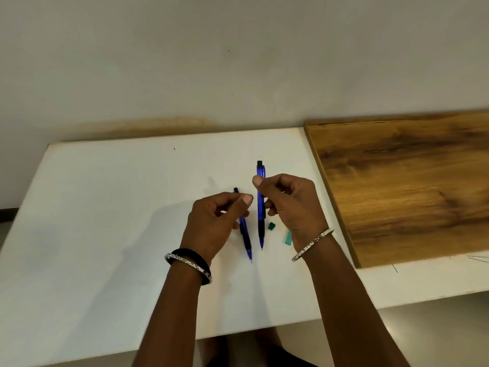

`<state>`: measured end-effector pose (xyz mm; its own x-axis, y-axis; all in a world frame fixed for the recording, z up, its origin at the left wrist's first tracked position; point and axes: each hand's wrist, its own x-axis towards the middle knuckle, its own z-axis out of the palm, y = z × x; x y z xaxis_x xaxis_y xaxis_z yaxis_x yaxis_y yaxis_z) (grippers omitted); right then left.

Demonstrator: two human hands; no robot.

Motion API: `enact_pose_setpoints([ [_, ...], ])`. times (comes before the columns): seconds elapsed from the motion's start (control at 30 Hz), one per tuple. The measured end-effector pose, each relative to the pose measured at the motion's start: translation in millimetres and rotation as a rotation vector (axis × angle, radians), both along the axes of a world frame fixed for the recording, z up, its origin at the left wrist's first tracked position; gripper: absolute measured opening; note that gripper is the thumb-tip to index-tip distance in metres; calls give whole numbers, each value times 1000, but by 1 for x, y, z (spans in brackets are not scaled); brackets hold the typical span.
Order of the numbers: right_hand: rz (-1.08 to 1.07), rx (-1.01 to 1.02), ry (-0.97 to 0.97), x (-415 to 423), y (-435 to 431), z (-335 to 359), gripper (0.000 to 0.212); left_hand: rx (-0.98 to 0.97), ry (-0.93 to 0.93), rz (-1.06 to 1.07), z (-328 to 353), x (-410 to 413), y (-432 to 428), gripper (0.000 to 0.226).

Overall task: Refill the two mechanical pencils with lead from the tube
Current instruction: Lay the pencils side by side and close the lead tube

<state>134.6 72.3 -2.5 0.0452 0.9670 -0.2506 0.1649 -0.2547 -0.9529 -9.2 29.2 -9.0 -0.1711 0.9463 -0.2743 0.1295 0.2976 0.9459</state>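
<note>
Two blue mechanical pencils with black grips are held above the white table point(105, 221), tips pointing toward me. My left hand point(211, 223) grips the shorter-looking left pencil point(245, 234) around its upper barrel; only its black cap shows above the fingers. My right hand point(288, 205) pinches the right pencil point(261, 207) at mid-barrel, thumb on top. A green lead tube point(288, 237) lies on the table, partly hidden under my right wrist. Its small dark green cap point(271, 225) lies apart, just left of the tube.
A brown wooden board point(410, 181) lies on the right part of the table, its near edge beside my right wrist. A plain wall runs behind the table. The table's front edge is close to my body.
</note>
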Motion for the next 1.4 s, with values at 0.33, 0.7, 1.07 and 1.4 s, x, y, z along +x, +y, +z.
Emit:
enact_pose_setpoints([
  [0.33,111,38,-138,-26,-9,-3,19,-17,173,17,-7,-16,-4,15],
  [0.7,133,-33,-400,-18,-5,-15,9,-153,433,131,-15,-16,-6,27],
  [1.07,192,-29,-708,-34,-13,-20,33,-157,581,175,-11,-7,-6,20],
  [1.4,159,-4,-811,-40,-14,-26,28,-168,574,175,-12,-7,-5,22],
])
